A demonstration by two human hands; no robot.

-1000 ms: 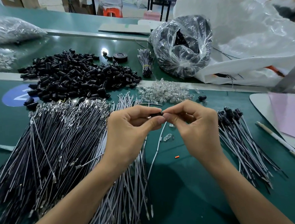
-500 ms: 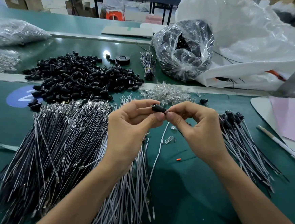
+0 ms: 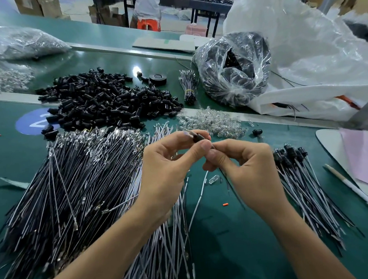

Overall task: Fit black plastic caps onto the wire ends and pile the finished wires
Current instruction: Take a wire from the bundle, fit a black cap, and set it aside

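**Two hands work a cap onto a wire end**

Nearer the person than the heap of loose black plastic caps [image 3: 107,101], and a little to its right, the left hand [image 3: 170,169] pinches one small black plastic cap [image 3: 198,137] between thumb and forefinger. The right hand [image 3: 247,167] pinches the thin dark wire [image 3: 230,186] just below it. A second ago the meeting fingertips hid the cap; now it shows, tilted. The pile of finished capped wires [image 3: 303,185] lies further right of the heap.

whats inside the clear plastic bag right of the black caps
Dark black contents show through the clear plastic bag; its crinkled, glaring film hides what they are.
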